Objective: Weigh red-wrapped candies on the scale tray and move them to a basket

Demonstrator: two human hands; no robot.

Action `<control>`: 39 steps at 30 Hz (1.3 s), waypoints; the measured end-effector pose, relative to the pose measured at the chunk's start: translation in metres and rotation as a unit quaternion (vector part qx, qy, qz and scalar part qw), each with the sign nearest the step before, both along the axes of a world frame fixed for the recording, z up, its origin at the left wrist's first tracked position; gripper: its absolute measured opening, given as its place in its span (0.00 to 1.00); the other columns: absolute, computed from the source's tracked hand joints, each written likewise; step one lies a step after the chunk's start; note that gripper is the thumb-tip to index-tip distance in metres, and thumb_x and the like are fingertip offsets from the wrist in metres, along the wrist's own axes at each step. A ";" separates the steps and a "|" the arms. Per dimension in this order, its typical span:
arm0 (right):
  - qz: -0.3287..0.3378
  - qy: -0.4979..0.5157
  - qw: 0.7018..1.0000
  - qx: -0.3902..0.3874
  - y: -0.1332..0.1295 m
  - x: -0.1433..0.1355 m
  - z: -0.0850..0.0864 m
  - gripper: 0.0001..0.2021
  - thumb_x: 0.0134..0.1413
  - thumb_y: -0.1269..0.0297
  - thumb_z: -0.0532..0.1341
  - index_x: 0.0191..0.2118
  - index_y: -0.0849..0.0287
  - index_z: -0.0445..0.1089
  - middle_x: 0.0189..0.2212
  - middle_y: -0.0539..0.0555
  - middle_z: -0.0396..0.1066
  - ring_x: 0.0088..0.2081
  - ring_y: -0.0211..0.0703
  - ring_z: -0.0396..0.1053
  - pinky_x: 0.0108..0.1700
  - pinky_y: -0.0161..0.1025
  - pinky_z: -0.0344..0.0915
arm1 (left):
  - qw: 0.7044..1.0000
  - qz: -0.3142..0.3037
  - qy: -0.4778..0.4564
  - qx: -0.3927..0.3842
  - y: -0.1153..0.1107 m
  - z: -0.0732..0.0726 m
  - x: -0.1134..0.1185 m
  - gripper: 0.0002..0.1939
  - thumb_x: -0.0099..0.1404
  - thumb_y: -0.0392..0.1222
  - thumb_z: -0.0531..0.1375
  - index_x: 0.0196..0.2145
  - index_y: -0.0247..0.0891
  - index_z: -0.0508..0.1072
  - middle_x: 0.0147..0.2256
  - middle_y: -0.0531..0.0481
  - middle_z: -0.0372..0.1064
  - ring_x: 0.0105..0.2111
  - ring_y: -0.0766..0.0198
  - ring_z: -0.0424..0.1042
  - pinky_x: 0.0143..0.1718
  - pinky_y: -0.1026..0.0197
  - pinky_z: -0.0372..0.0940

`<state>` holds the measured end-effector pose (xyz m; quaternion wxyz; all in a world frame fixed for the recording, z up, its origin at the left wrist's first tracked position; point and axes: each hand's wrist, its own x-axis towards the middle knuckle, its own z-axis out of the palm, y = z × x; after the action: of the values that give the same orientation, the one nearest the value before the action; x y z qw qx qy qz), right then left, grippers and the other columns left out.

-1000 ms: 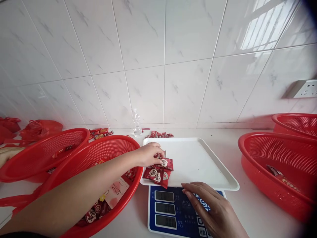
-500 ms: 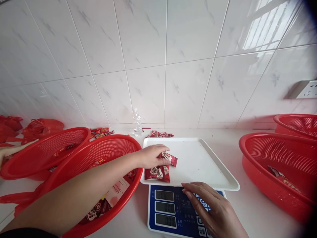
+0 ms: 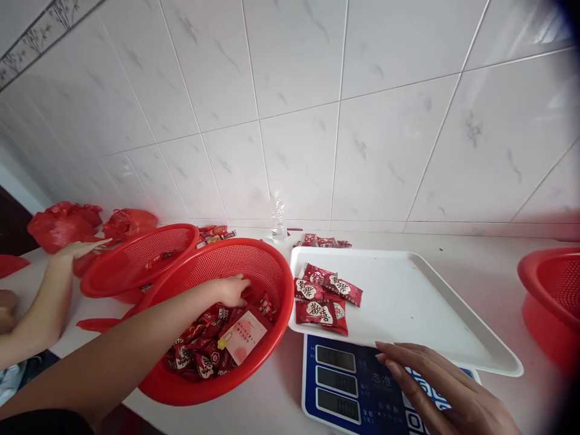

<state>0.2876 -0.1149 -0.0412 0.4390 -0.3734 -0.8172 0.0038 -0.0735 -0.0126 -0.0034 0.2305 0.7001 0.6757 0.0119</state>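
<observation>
My left hand (image 3: 233, 291) reaches into the red plastic basket (image 3: 290, 290), its fingers apart above wrapped candies (image 3: 206, 356) in red packets. A pink card (image 3: 244, 336) with handwriting and a yellow paper clip lies on those candies. My right hand (image 3: 446, 386) hovers over the blue keypad panel of the digital scale (image 3: 335, 386), fingers stretched out and holding nothing; whether it touches the panel I cannot tell. On the scale's white tray (image 3: 403, 290), several red candy packets (image 3: 321, 313) lie overlapping at the left end.
Another red basket (image 3: 136, 254) stands left, beside a co-worker's arm (image 3: 54, 296). Red plastic bags (image 3: 66, 225) sit farther left. Along the wall are a clear bottle (image 3: 278, 220) and loose packets (image 3: 319, 240). At the right edge stands a red basket (image 3: 550, 302).
My left hand has let go of the packets on the tray and moved left into the basket. My right hand stays over the scale. The view has turned left.
</observation>
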 end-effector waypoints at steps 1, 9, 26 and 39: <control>-0.002 -0.002 1.000 0.001 0.000 0.000 0.000 0.10 0.60 0.60 0.54 0.44 0.51 0.70 0.35 0.50 0.77 0.34 0.39 0.76 0.35 0.30 0.73 | 1.000 -0.002 0.006 -0.019 -0.002 -0.002 -0.002 0.16 0.40 0.37 0.67 0.30 0.37 0.71 0.39 0.45 0.71 0.36 0.52 0.71 0.36 0.56 0.65; -0.006 -0.011 1.000 -0.006 0.002 0.003 -0.007 0.11 0.60 0.58 0.54 0.43 0.53 0.70 0.35 0.52 0.76 0.33 0.41 0.76 0.35 0.31 0.73 | 0.997 0.068 0.029 -0.039 0.024 0.009 -0.042 0.13 0.58 0.44 0.55 0.41 0.38 0.69 0.36 0.46 0.73 0.35 0.58 0.73 0.31 0.62 0.65; 0.002 -0.005 1.000 -0.016 0.000 0.001 -0.003 0.11 0.61 0.60 0.54 0.45 0.51 0.70 0.36 0.51 0.76 0.35 0.40 0.76 0.35 0.30 0.73 | 0.993 0.003 -0.057 -0.106 0.015 0.021 -0.040 0.13 0.45 0.47 0.64 0.27 0.39 0.68 0.26 0.56 0.65 0.28 0.65 0.64 0.30 0.65 0.57; -0.003 0.012 0.999 -0.048 -0.007 -0.007 0.016 0.11 0.62 0.63 0.53 0.41 0.55 0.72 0.33 0.54 0.77 0.34 0.40 0.76 0.33 0.31 0.73 | 0.965 -0.118 -0.232 -0.011 0.011 0.063 0.089 0.10 0.57 0.40 0.61 0.38 0.38 0.68 0.33 0.51 0.72 0.35 0.63 0.71 0.39 0.60 0.63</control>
<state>0.2807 -0.1217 -0.0250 0.4305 -0.3966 -0.8095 0.0456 0.0155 -0.0017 0.0600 0.3888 0.7503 0.5163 0.1391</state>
